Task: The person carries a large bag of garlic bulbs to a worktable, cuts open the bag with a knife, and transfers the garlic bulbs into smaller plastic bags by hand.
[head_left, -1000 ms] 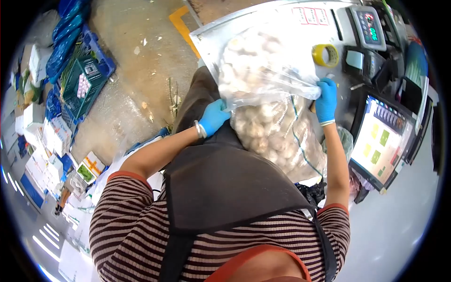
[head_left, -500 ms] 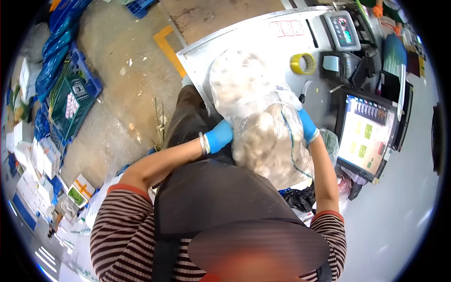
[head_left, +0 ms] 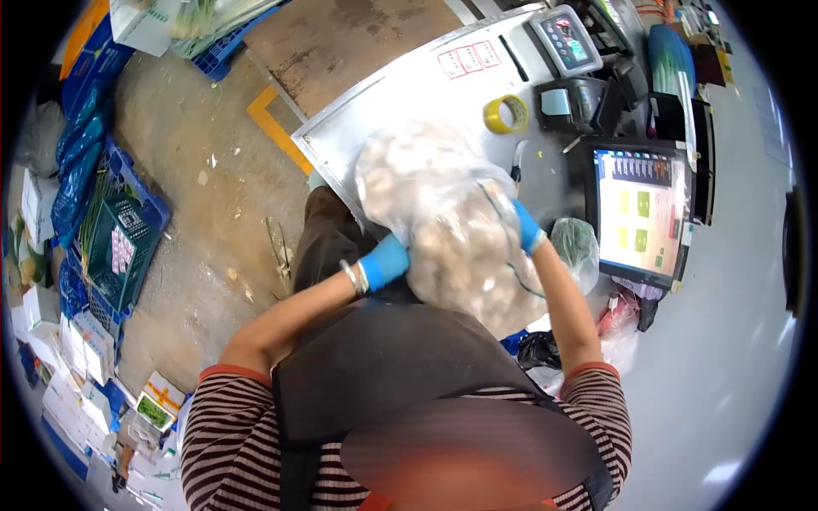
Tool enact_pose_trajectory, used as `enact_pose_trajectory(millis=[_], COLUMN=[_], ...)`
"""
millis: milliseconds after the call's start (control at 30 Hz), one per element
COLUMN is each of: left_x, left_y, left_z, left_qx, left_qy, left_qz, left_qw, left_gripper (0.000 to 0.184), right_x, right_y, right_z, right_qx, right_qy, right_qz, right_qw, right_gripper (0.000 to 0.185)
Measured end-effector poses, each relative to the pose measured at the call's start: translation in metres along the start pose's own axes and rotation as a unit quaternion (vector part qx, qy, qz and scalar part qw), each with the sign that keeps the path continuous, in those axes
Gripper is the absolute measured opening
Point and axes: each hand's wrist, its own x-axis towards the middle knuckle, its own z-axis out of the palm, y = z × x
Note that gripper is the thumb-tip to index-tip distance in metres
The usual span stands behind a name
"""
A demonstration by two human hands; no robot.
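Note:
Two bulging clear bags hold whitish, round lumps that look like garlic or mushrooms. The upper bag (head_left: 417,166) lies on the metal counter; the lower bag (head_left: 473,264), with a dark green cord along it, is against my apron and overlaps the upper one. In a blue glove, my left hand (head_left: 386,261) is closed at the left side, where the bags meet. My right hand (head_left: 527,228), also gloved in blue, is at the right side of the lower bag beside the cord, fingers partly hidden. Which layer of plastic each hand grips is unclear.
On the metal counter (head_left: 341,128) are a yellow tape roll (head_left: 506,113), a knife (head_left: 517,160), a scale (head_left: 566,41) and a black device (head_left: 579,104). A monitor (head_left: 641,213) stands at the right, near a green-tinted bag (head_left: 574,251). Crates (head_left: 123,247) are at the left.
My hands moved from the stretched plastic edge down to the bags' sides, closer together. The upper bag now sits lower against the corded one. The view has shifted, showing more of the counter's far side.

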Motion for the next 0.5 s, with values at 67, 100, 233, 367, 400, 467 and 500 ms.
enact_pose_trajectory(millis=[67, 100, 233, 367, 400, 467, 500], left_x=[0.011, 0.009, -0.006, 0.013, 0.013, -0.009, -0.017], left_y=[-0.001, 0.016, 0.095, 0.070, 0.068, 0.110, 0.107], left_z=[-0.006, -0.015, -0.058, -0.053, -0.059, -0.081, -0.083], left_qx=[0.055, 0.073, -0.047, -0.084, -0.080, -0.217, -0.241], left_qy=[0.050, 0.079, 0.038, 0.040, 0.025, 0.030, 0.028], left_qz=[0.037, 0.065, 0.048, -0.021, -0.071, -0.085, -0.064], left_qw=[0.997, 0.992, 0.997, 0.995, 0.994, 0.972, 0.968], left_gripper=[0.038, 0.036, 0.034, 0.026, 0.023, 0.017, 0.019], right_x=[0.012, 0.013, -0.014, 0.034, 0.039, 0.008, -0.012], right_y=[0.003, -0.008, -0.058, 0.010, 0.007, -0.049, -0.083], right_z=[0.002, 0.004, 0.014, 0.003, 0.001, 0.012, 0.019], right_qx=[-0.110, -0.138, -0.032, -0.229, -0.264, -0.081, 0.030], right_qy=[0.003, 0.028, 0.010, 0.075, 0.057, 0.029, 0.036], right_qz=[-0.095, -0.122, -0.014, -0.148, -0.169, -0.068, -0.012], right_qw=[0.989, 0.982, 0.999, 0.959, 0.948, 0.994, 0.999], right_gripper=[0.033, 0.034, 0.040, 0.036, 0.033, 0.026, 0.024])
